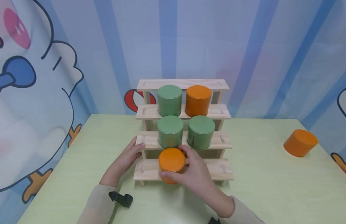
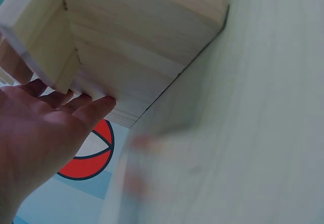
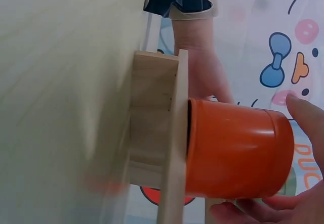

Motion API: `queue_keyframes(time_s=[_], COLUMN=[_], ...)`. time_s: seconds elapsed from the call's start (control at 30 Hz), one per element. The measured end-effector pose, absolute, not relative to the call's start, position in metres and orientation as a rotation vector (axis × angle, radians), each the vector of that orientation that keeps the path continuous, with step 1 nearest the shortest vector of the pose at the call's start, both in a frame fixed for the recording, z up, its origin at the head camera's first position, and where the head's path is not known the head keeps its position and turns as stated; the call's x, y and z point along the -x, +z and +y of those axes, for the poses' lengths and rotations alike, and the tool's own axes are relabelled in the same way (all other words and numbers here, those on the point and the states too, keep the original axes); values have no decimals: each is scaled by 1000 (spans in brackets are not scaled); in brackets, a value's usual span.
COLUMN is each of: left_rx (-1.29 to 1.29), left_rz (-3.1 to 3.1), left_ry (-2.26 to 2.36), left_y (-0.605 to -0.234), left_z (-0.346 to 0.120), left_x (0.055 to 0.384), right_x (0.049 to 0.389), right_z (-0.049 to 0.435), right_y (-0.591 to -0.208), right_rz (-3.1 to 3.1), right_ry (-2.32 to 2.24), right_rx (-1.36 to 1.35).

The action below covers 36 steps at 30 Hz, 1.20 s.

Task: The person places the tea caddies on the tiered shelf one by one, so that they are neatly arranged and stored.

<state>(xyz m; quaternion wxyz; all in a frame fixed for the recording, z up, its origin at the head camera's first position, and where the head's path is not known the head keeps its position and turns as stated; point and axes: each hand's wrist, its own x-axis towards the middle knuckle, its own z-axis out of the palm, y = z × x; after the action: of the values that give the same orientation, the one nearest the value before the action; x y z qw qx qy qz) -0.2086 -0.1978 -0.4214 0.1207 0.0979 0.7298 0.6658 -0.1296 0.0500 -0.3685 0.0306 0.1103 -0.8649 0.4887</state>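
Note:
My right hand (image 1: 193,172) holds an orange round canister (image 1: 172,160) on the lowest step of a wooden stepped shelf (image 1: 209,165), its thumb in front and fingers behind. In the right wrist view the orange canister (image 3: 238,150) has its base against the step's board (image 3: 174,148). At the shelf's left side, my left hand (image 1: 128,158) grips the end of the second step. The left wrist view shows the fingers of that hand (image 2: 45,118) touching the shelf's side (image 2: 121,47); its thumb is hidden there.
Two green canisters (image 1: 170,132) (image 1: 201,132) stand on the second step. Above them are a green canister (image 1: 169,101) and an orange one (image 1: 198,101). Another orange canister (image 1: 300,143) stands on the table (image 1: 262,180) at right. A printed curtain (image 1: 206,40) hangs behind.

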Motion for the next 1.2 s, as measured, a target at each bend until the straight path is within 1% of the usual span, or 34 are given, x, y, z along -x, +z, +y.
queue_keyframes(time_s=[0.27,0.43,0.6,0.83,1.2], left_rx=[-286,-300,-295,-272,-276], left_rz=[2134,2138,2144,2137,2135], left_ry=[1940,1938,1936,1941,1935], left_y=[-421,-421,-421,-421,-421], left_z=[-197,-197,-198,-198,-198], left_x=[209,209,209,209,208], right_x=[118,111,108,110,118], right_z=[68,89,112,145,191], right_y=[-347,-336,-328,-319,-316], right_rz=[-2612,-2518,-2451,-2373,-2258], right_ry=[1486,1511,1376,1260,1180], right_rx=[-337,-419,-455,-399,-330])
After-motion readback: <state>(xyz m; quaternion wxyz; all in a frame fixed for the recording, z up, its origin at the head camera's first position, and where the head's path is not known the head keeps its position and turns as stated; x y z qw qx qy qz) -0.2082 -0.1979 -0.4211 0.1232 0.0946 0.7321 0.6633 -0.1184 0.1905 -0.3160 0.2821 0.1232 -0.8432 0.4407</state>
